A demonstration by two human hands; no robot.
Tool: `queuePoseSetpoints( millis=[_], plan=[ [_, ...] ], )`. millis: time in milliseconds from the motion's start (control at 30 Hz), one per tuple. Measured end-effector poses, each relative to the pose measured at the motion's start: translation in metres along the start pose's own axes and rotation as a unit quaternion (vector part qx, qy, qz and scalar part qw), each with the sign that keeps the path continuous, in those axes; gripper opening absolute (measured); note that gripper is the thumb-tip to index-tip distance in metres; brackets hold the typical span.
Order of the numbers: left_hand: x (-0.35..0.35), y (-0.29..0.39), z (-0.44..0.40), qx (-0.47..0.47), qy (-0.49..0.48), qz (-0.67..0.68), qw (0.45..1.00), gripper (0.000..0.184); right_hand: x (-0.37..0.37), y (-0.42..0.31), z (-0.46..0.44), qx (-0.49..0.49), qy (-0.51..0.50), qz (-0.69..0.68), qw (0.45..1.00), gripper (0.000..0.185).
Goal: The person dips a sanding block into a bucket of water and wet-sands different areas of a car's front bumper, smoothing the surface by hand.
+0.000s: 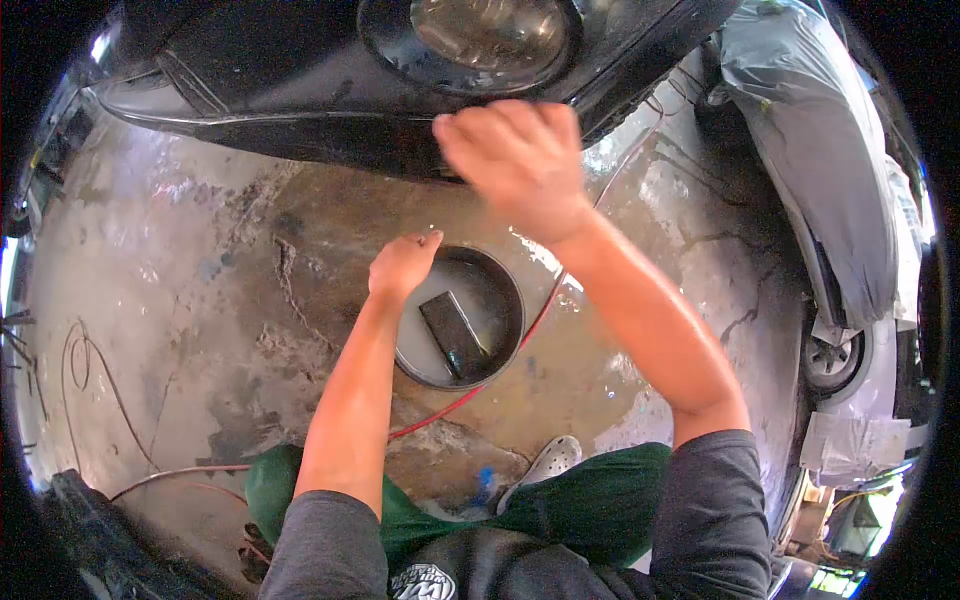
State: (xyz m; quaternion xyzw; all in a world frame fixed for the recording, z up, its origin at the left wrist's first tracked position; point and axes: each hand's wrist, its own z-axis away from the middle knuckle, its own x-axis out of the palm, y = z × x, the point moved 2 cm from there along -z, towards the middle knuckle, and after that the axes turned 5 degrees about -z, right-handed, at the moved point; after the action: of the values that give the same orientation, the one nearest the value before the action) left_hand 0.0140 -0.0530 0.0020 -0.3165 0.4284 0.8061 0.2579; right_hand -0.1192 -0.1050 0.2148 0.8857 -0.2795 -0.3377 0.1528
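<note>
Basin (509, 285) sits on wet floor (200, 250), dark block (450, 328) inside; left hand (402, 266) curls by its rim, right hand (520, 168) curls before the black bumper (320, 135) (what either grips, I cannot tell).

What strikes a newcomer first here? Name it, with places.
First, the blurred right hand at the black car bumper, below a round lamp. Then the round basin on the floor, holding a dark rectangular block, with the left hand at its rim. Grey sheeting drapes another car at right.
</note>
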Motion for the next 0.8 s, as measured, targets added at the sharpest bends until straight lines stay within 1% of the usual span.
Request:
queuePoseSetpoints(
  millis=[33,100,133,200,300,367,400,500,533,567,600,667,700,733,800],
  plan=[
    [0.0,0.0,0.0,-0.003,-0.001,0.001,1.0,0.059,-0.004,0.014,0.011,-0.007,0.001,-0.004,1.0,0.021],
    [-0.004,0.003,0.005,-0.003,-0.012,0.019,1.0,0.059,-0.013,0.04,0.027,-0.02,-0.019,-0.016,0.999,0.025],
    [-0.006,0.003,0.007,-0.003,-0.016,0.027,0.999,0.059,-0.014,0.042,0.031,-0.017,-0.019,-0.018,1.0,0.025],
    [-0.005,0.0,0.007,0.002,0.011,0.022,1.0,0.058,-0.011,0.043,0.034,-0.012,-0.016,-0.02,1.0,0.026],
    [0.003,-0.004,-0.003,0.025,0.019,0.019,0.999,0.058,0.0,0.005,0.0,-0.028,0.003,-0.043,0.999,0.024],
    [0.006,-0.004,-0.004,0.031,0.009,0.018,0.999,0.058,0.006,-0.018,-0.017,0.017,-0.056,-0.01,0.998,0.022],
    [0.003,-0.003,-0.002,0.027,0.007,0.019,0.999,0.059,0.007,-0.016,-0.017,0.011,-0.032,-0.007,0.999,0.024],
    [0.003,-0.002,-0.002,0.022,0.016,0.01,1.0,0.06,-0.008,0.015,0.007,-0.011,0.003,-0.009,1.0,0.024],
    [0.004,-0.003,-0.003,0.021,0.021,0.005,1.0,0.06,-0.018,0.026,0.016,-0.008,-0.013,-0.013,1.0,0.028],
    [0.005,-0.004,-0.004,0.022,0.019,0.009,1.0,0.06,-0.022,0.041,0.026,-0.014,-0.007,-0.011,1.0,0.028],
    [0.005,-0.004,-0.003,0.023,0.018,0.012,1.0,0.06,-0.026,0.056,0.035,-0.003,-0.021,-0.019,1.0,0.028],
    [0.003,-0.004,-0.001,0.022,0.028,0.014,0.999,0.06,-0.033,0.09,0.057,0.005,-0.048,0.007,0.999,0.029],
    [0.003,-0.004,0.001,0.02,0.037,0.01,0.999,0.06,-0.038,0.096,0.053,0.015,-0.066,0.018,0.998,0.029],
    [0.002,-0.002,0.002,0.017,0.048,0.009,0.999,0.06,-0.035,0.094,0.049,0.006,-0.059,-0.006,0.998,0.029],
    [0.001,-0.002,0.002,0.028,0.029,0.019,0.999,0.061,-0.033,0.071,0.044,0.001,-0.05,-0.048,0.998,0.03]
  ],
)
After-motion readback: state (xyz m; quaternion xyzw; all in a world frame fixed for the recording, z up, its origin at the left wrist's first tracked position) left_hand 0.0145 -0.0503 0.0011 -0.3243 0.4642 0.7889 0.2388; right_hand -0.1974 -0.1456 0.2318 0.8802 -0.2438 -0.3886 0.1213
